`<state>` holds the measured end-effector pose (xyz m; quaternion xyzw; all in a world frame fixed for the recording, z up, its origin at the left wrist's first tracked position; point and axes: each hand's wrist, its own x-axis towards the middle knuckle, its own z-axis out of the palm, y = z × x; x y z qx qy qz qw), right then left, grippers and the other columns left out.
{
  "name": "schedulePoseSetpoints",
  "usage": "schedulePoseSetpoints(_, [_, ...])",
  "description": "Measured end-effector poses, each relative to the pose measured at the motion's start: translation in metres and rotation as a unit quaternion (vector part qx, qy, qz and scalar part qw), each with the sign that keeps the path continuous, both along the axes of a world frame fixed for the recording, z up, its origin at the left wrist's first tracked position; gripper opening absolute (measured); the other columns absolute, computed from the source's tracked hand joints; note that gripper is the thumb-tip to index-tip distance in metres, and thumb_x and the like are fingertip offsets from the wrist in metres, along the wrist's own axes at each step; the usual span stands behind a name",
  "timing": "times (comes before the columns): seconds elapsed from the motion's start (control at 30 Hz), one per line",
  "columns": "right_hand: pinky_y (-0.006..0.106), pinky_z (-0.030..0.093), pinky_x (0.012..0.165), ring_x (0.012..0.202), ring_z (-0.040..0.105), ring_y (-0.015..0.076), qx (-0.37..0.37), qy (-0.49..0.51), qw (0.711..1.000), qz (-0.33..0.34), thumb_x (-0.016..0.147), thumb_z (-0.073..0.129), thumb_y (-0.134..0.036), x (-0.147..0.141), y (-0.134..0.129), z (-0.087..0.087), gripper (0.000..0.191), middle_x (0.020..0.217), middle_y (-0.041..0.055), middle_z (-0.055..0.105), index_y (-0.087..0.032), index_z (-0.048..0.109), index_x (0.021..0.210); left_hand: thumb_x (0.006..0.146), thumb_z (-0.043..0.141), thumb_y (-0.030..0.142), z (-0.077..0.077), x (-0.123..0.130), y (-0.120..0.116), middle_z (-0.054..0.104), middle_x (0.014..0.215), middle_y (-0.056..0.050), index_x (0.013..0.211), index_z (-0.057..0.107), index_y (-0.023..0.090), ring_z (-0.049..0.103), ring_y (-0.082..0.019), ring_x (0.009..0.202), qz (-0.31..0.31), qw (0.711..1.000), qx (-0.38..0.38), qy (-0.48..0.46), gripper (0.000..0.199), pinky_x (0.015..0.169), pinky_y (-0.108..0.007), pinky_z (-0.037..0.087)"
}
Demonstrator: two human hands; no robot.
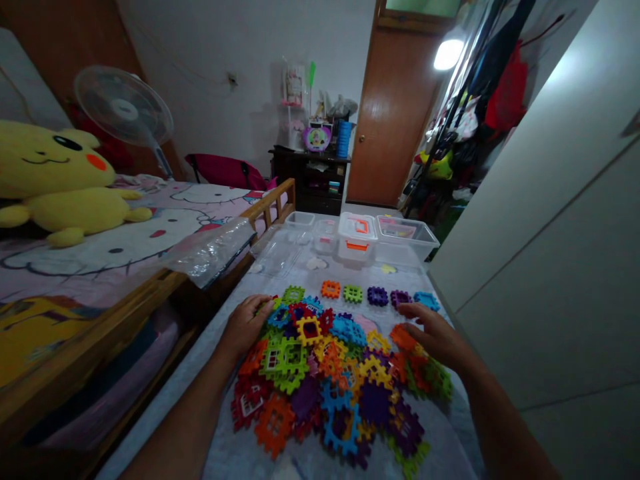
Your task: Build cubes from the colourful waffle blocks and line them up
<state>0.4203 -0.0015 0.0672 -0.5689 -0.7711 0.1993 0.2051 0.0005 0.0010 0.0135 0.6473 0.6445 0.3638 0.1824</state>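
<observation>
A heap of colourful interlocking plastic blocks (345, 373), square and notched at the edges, is spread on the cloth in front of me. At the heap's upper left, my left hand (249, 325) has its fingers bent together, with a little red and yellow-green plastic showing at the fingertips. My right hand (434, 335) is over the right side, thumb and fingers apart, close to an orange block (403, 337). Behind the heap runs a row: an orange block (331, 289), a green block (353, 293), a dark purple block (377, 296), a purple block (401, 298) and a blue block (427, 301).
Clear plastic bins (407, 250) and a lidded box with orange latches (357, 248) stand at the far end. To the left is a bed with a wooden rail (150, 300) and a yellow plush toy (65, 207). A white cabinet (560, 233) borders the right.
</observation>
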Motion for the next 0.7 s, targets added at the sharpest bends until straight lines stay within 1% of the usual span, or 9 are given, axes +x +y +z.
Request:
schedulePoseSetpoints(0.1, [0.037, 0.047, 0.088, 0.100, 0.060, 0.0230, 0.000, -0.041, 0.999, -0.029, 0.080, 0.051, -0.026, 0.009, -0.001, -0.009, 0.035, 0.108, 0.0100, 0.064, -0.019, 0.062, 0.113, 0.086, 0.043, 0.052, -0.002, -0.002, 0.001, 0.067, 0.107, -0.006, 0.100, 0.068, 0.019, 0.061, -0.023, 0.104, 0.006, 1.000, 0.001, 0.002, 0.043, 0.095, -0.034, 0.045])
schedulePoseSetpoints(0.17, [0.036, 0.045, 0.090, 0.100, 0.059, 0.0239, -0.004, -0.084, 0.996, -0.028, 0.077, 0.055, -0.024, 0.009, 0.000, -0.014, 0.036, 0.107, 0.0111, 0.064, -0.017, 0.063, 0.111, 0.086, 0.044, 0.053, -0.003, -0.003, 0.002, 0.068, 0.107, -0.006, 0.100, 0.068, 0.020, 0.061, -0.023, 0.103, 0.005, 1.000, 0.000, 0.002, 0.043, 0.095, -0.034, 0.045])
schedulePoseSetpoints(0.27, [0.036, 0.042, 0.088, 0.099, 0.058, 0.0258, -0.018, -0.149, 0.988, -0.028, 0.072, 0.062, -0.026, 0.005, 0.000, -0.018, 0.039, 0.105, 0.0115, 0.064, -0.016, 0.064, 0.110, 0.085, 0.044, 0.053, -0.002, -0.003, 0.002, 0.068, 0.107, -0.006, 0.100, 0.067, 0.019, 0.061, -0.024, 0.103, 0.003, 1.000, -0.004, 0.005, 0.044, 0.095, -0.034, 0.045])
schedulePoseSetpoints(0.33, [0.036, 0.041, 0.086, 0.098, 0.057, 0.0269, -0.023, -0.170, 0.985, -0.031, 0.070, 0.065, -0.028, 0.002, -0.001, -0.020, 0.042, 0.104, 0.0113, 0.063, -0.017, 0.064, 0.110, 0.085, 0.044, 0.054, -0.001, -0.002, 0.002, 0.068, 0.107, -0.007, 0.100, 0.067, 0.019, 0.061, -0.024, 0.103, 0.008, 1.000, -0.009, 0.006, 0.045, 0.094, -0.035, 0.046])
schedulePoseSetpoints(0.43, [0.034, 0.041, 0.083, 0.095, 0.056, 0.0251, -0.015, -0.148, 0.988, -0.035, 0.069, 0.065, -0.024, -0.002, -0.003, -0.019, 0.039, 0.101, 0.0100, 0.063, -0.016, 0.064, 0.107, 0.084, 0.044, 0.056, 0.001, -0.001, 0.002, 0.068, 0.106, -0.007, 0.099, 0.067, 0.018, 0.061, -0.025, 0.102, 0.013, 1.000, -0.015, 0.005, 0.047, 0.094, -0.035, 0.046])
schedulePoseSetpoints(0.53, [0.029, 0.042, 0.071, 0.079, 0.057, 0.0192, 0.003, -0.076, 0.996, -0.043, 0.074, 0.056, -0.019, -0.005, -0.002, -0.016, 0.021, 0.085, 0.0048, 0.062, -0.018, 0.063, 0.094, 0.083, 0.044, 0.058, 0.001, -0.001, 0.002, 0.067, 0.106, -0.007, 0.100, 0.068, 0.018, 0.061, -0.025, 0.102, 0.012, 1.000, -0.013, 0.004, 0.049, 0.095, -0.036, 0.046])
schedulePoseSetpoints(0.6, [0.027, 0.040, 0.064, 0.070, 0.054, 0.0170, 0.040, -0.031, 0.997, -0.059, 0.078, 0.051, -0.019, -0.009, -0.001, -0.014, 0.012, 0.078, 0.0028, 0.060, -0.019, 0.059, 0.086, 0.083, 0.044, 0.058, 0.001, -0.002, 0.002, 0.068, 0.106, -0.007, 0.100, 0.068, 0.018, 0.061, -0.025, 0.102, 0.013, 1.000, -0.011, 0.005, 0.050, 0.095, -0.036, 0.046])
schedulePoseSetpoints(0.7, [0.027, 0.039, 0.063, 0.070, 0.053, 0.0172, 0.111, -0.017, 0.990, -0.085, 0.080, 0.050, -0.020, -0.018, -0.002, -0.014, 0.007, 0.081, 0.0043, 0.059, -0.019, 0.055, 0.083, 0.083, 0.045, 0.057, 0.000, -0.002, 0.002, 0.068, 0.106, -0.007, 0.100, 0.068, 0.019, 0.061, -0.024, 0.101, 0.010, 1.000, -0.007, 0.012, 0.048, 0.094, -0.035, 0.046])
